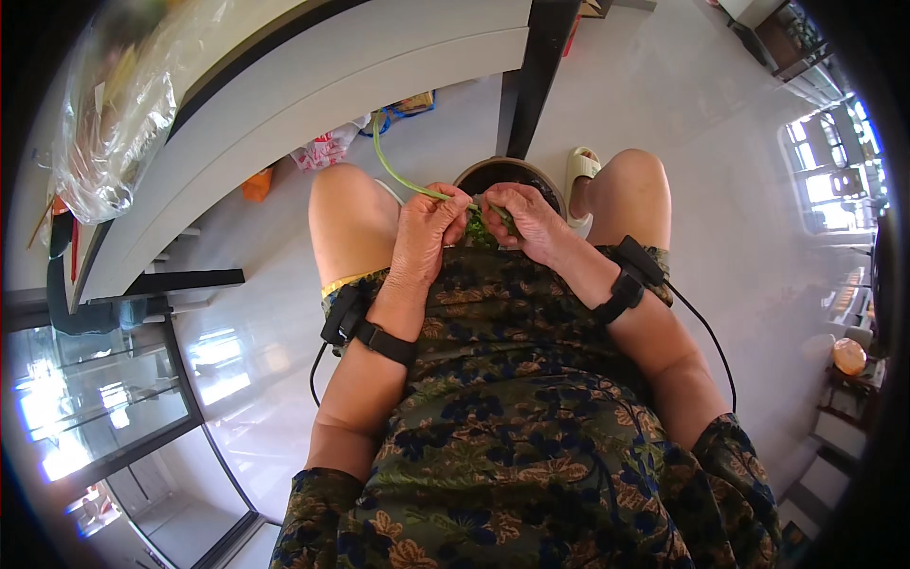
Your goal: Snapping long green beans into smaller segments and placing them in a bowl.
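A long, thin green stalk (pixel 394 174) curves up and away from my left hand (pixel 434 222), pinched between thumb and fingers. Close beside it, my right hand (pixel 525 219) has its fingers curled around a green piece (pixel 502 213); whether this is part of the same stalk I cannot tell. Leafy greens (pixel 483 231) show below and between the two hands. Beyond them, between my knees, stands a dark round bin (pixel 490 165) with a brownish rim, partly hidden by my hands.
A white table (pixel 419 50) with a dark leg (pixel 530 85) stands ahead to the left. Clear plastic bag (pixel 117 142) lies on its top. Under it are a red-and-white bag (pixel 327 148) and an orange bag (pixel 257 185). Cables (pixel 711 334) hang from both wrist straps.
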Tool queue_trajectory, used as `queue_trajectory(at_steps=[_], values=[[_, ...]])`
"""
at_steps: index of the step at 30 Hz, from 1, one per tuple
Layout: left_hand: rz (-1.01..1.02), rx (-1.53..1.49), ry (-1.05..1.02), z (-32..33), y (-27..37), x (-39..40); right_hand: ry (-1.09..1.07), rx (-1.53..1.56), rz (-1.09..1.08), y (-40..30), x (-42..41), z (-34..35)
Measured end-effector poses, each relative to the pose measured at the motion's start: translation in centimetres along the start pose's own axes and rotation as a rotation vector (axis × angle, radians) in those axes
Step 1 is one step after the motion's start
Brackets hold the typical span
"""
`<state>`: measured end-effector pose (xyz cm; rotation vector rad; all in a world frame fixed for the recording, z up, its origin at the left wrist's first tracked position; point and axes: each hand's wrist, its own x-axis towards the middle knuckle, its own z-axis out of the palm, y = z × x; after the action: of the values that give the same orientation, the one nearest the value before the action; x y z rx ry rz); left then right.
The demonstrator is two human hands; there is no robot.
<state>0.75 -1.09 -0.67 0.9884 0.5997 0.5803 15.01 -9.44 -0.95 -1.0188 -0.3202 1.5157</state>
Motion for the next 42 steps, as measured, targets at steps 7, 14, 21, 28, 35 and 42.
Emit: queue_trajectory(at_steps=[7,14,21,28,35,42], values=[[-0.019,0.153,-0.038,0.4,0.1,-0.3,-0.047,-0.036,0.028,0.1,0.2,0.2],[-0.056,0.067,-0.046,0.3,0.2,-0.6,-0.162,-0.136,0.142,-0.8,-0.1,0.1],[-0.105,0.184,-0.069,0.4,1.0,-0.7,-0.14,-0.086,0.203,-0.4,-0.1,0.1],[-0.278,0.102,-0.062,-0.6,0.3,-1.6,-0.14,-0.124,0.096,0.1,0.3,-0.4],[-0.306,0.328,-0.069,0.4,0.4,-2.2,-0.118,-0.22,0.02,0.2,0.3,-0.2],[-0.311,0.331,-0.07,0.6,0.8,-2.0,-0.072,-0.241,0.032,0.6,0.6,-0.5]])
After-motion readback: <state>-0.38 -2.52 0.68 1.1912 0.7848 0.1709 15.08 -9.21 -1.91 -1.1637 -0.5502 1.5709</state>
